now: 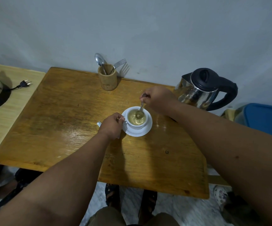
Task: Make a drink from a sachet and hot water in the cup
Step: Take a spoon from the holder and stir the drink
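While the right hand (156,99) is closed in a pinch around the upper end of a spoon (141,108), the spoon's bowl is seen dipped into the pale, cloudy drink inside the cup (136,119), which lies just below and to the left of that hand. The left hand (111,125) is curled against the cup's left side, its fingers closed at the handle, so that the cup is flanked by both hands. The white cup is seated upright on a white saucer (141,132), and the saucer rests near the middle of the wooden worktop (58,119). A small white scrap (99,123), partly hidden by the left hand, is visible on the worktop just to the left of it; whether it is the sachet cannot be told. Beyond the cup, a wooden holder (107,79) containing another spoon (100,60) and a fork (119,62) is placed at the worktop's far edge, against the wall. A steel kettle (200,90) with a black lid and handle is shown at the far right corner, just behind the right forearm. On the lighter surface to the left, a black plug (24,84) is seen lying well apart from the cup.
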